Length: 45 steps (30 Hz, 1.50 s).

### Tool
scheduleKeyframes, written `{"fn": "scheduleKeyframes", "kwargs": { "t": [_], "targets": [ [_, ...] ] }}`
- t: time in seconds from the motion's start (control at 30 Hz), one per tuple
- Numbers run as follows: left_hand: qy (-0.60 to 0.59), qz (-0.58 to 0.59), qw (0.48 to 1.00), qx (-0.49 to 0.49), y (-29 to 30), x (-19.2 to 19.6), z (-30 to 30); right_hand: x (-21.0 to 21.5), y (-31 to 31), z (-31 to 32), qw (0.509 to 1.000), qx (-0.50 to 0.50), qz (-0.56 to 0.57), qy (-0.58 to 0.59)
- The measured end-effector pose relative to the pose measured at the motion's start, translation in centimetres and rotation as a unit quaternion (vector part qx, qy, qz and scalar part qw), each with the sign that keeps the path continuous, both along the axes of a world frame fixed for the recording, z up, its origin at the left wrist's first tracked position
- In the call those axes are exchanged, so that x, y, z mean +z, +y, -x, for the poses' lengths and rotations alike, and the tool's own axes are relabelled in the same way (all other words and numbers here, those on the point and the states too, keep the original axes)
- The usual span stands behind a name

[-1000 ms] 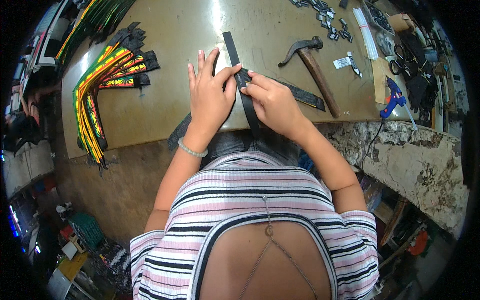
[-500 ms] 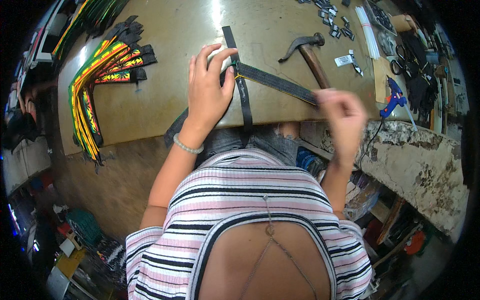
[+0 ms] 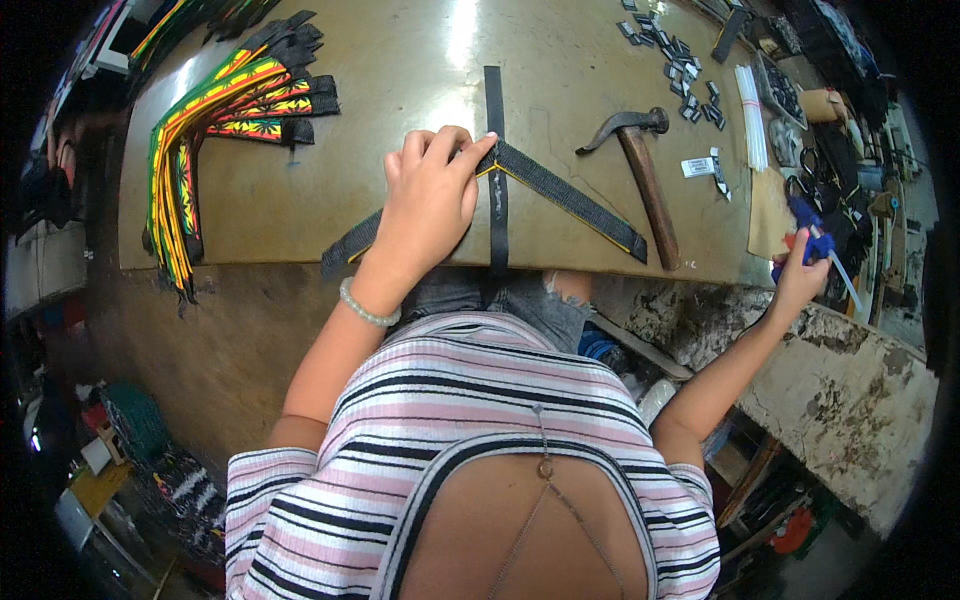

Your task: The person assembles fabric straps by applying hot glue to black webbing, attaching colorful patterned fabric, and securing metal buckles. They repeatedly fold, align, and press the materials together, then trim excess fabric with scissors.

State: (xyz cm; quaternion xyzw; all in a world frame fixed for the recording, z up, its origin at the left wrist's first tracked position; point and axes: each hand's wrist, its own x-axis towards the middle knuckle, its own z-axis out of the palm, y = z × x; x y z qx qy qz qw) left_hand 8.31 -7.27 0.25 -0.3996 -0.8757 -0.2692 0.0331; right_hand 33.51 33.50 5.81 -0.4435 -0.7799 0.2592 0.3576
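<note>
A black woven strap (image 3: 575, 205) with a yellow edge lies bent in a shallow peak on the table. My left hand (image 3: 425, 195) is closed over its left part, fingertips pinching at the peak; the left end comes out beneath my wrist. A narrow black strip (image 3: 499, 215) runs crosswise under the peak, with a shiny whitish streak on it, and hangs over the near table edge. Far to the right, my right hand (image 3: 800, 272) is closed around a blue hot glue gun (image 3: 818, 243), from which a pale glue stick (image 3: 845, 278) sticks out.
A hammer (image 3: 645, 185) lies right of the strap. Patterned red, yellow and green straps (image 3: 215, 110) are piled at left. Several small black buckles (image 3: 685, 75), white sticks (image 3: 750, 118), a small white-labelled packet (image 3: 700, 167) and scissors (image 3: 797, 185) lie at the right.
My right hand has let go of the strap's right end and moved right onto the glue gun. The strap's right arm now rests on the table. My left hand stays at the peak.
</note>
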Motion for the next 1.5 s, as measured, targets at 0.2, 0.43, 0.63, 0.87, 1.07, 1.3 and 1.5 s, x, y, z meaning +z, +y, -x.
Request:
{"fn": "scheduleKeyframes", "kwargs": {
  "t": [0.2,0.43,0.63,0.87,1.07,1.3,1.5],
  "targets": [
    [0.005,-0.017,1.000,0.013,0.4,0.4,0.0,1.8,-14.5,11.3,0.923,0.336,0.180,0.052],
    [0.020,-0.112,0.992,0.047,-0.4,-0.9,-1.3,-0.4,-17.4,17.4,0.874,0.454,0.144,-0.099],
    [0.027,-0.090,0.994,0.048,-0.5,-1.2,-1.4,-0.7,-17.5,18.2,0.871,0.460,0.098,-0.140],
    [0.026,-0.109,0.993,0.046,-0.4,-1.4,-1.4,-0.1,-17.9,17.4,0.859,0.485,0.077,-0.143],
    [0.014,-0.097,0.994,0.053,-0.5,-1.4,-1.4,0.0,-18.6,15.7,0.843,0.508,0.075,-0.164],
    [0.023,-0.097,0.994,0.045,-0.4,-1.4,-1.3,0.4,-18.9,14.5,0.807,0.547,0.140,-0.173],
    [0.005,-0.085,0.996,0.019,-0.3,-0.7,-1.1,-0.3,-12.2,8.4,0.917,0.302,0.218,0.144]
  ]
}}
